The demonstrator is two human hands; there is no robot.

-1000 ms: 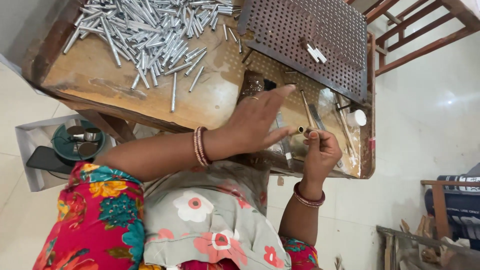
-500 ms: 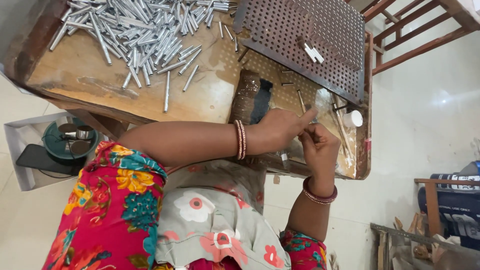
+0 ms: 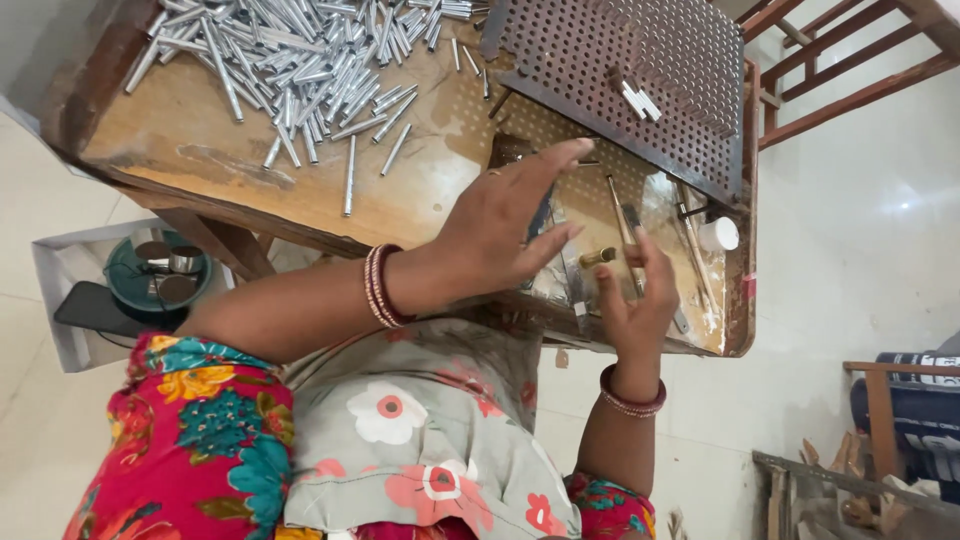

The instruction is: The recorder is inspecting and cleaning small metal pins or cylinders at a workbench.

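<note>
A worn wooden desk [image 3: 200,150] is seen from above, with a person seated at its near edge. The left hand [image 3: 505,225] is held flat over the desk, its fingers [image 3: 560,158] stretched out and slightly spread, gripping nothing; dark red bangles [image 3: 380,285] are worn at its wrist. The right hand [image 3: 635,300] is raised just beside it, palm turned inward, and a small brass piece [image 3: 598,257] is seen at its fingertips, between the two hands. Whether the piece is pinched or merely touched cannot be told.

A large pile of silver metal rods [image 3: 300,50] is spread over the far left part of the desk, well apart from both hands. A dark perforated metal plate [image 3: 620,80] lies at the far right, and two short white pins [image 3: 636,100] rest on it. Thin metal tools [image 3: 690,240] and a small white cap [image 3: 718,234] lie near the right hand. On the floor to the left, a grey box [image 3: 60,290] holding a green round tin [image 3: 150,275] is found.
</note>
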